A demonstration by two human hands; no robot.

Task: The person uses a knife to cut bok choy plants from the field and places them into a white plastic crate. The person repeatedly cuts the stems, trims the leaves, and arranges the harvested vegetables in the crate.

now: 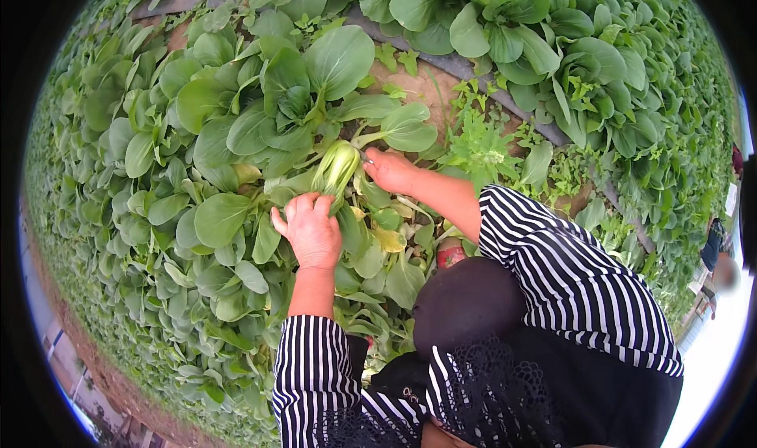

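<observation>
A head of bok choy [337, 167] lies with its pale green base pointing up and away from me, among leafy plants. My left hand [309, 226] is at its leafy end, fingers curled over the leaves; whether it grips them is hard to tell. Just right of the pale base, my right hand [387, 169] is closed on a small tool with a short metal part, likely a knife, mostly hidden by the fingers. Another bok choy plant [295, 102] with broad leaves stands rooted just beyond. Yellowed leaves [389, 240] lie below my right hand.
Dense bok choy rows [177, 235] spread left and ahead. A dark strip of plastic film [449, 64] crosses bare soil [417, 90] at the upper right, beside a feathery weed [482, 149]. My knee [467, 303] is bent close by. Another person [715, 247] is at the far right edge.
</observation>
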